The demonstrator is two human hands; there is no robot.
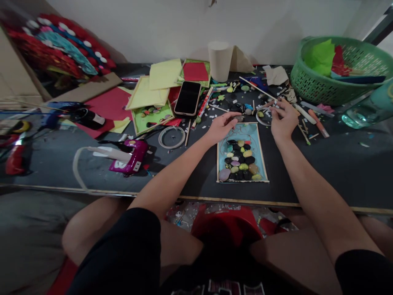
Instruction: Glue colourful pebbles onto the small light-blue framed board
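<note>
A shallow frame [263,166] with a light-blue backing lies flat before me. Rows of black, yellow, purple and brown pebbles [236,158] cover its lower part, and thin curved lines mark the blue above them. At the frame's top edge, my left hand [221,128] has thumb and forefinger closed on a small grey-brown pebble [239,119]. To the right, my right hand [284,121] is raised over the scattered bits with its fingers pinched; what they hold is hidden. A thin wooden stick [257,87] reaches up to its forefinger, but whether it is gripped is unclear.
Left of the frame are a purple glue gun [132,157], a coil of clear tubing [172,137], a phone [188,98] and yellow-backed frames [147,92]. Behind stands a paper roll [220,61]. A green basket [319,82] and a glass [353,116] are at right.
</note>
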